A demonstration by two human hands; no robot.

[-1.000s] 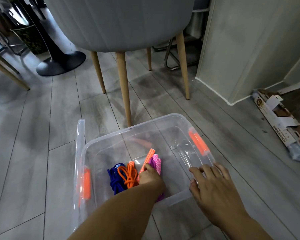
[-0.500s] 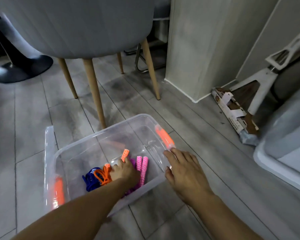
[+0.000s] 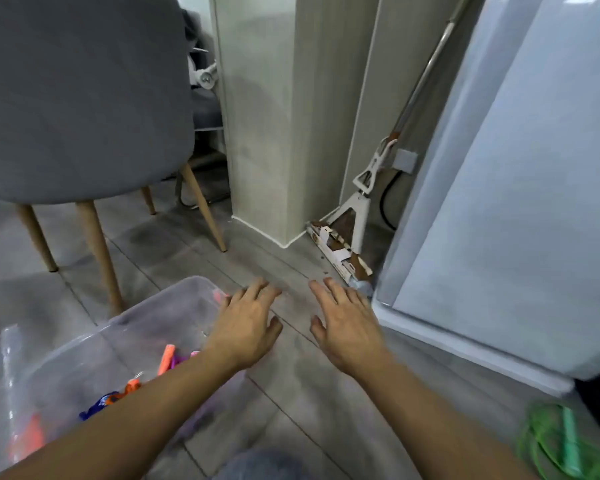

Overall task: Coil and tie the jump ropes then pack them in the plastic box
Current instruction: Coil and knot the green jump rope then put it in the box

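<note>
A clear plastic box [image 3: 160, 299] with orange latches stands on the floor at the lower left. Inside it lie coiled jump ropes: a blue one [image 3: 96, 408], an orange one [image 3: 132, 388] with an orange handle [image 3: 167, 363], and a bit of a purple one [image 3: 179, 359] behind my forearm. My left hand [image 3: 246, 327] is out of the box, above its right rim, fingers spread, holding nothing. My right hand [image 3: 343, 323] hovers over the floor beside it, also spread and empty. A loose green jump rope [image 3: 555, 441] lies on the floor at the lower right.
A grey chair [image 3: 80, 98] with wooden legs stands behind the box. A wall corner [image 3: 267, 133] rises at centre, with a mop [image 3: 361, 202] and a flat cardboard pack [image 3: 336, 251] beside it. A large white appliance [image 3: 516, 202] fills the right.
My left hand has let go of the ropes and lifted out of the box. My right hand has left the box's rim. The view has swung right, bringing the green rope into sight.
</note>
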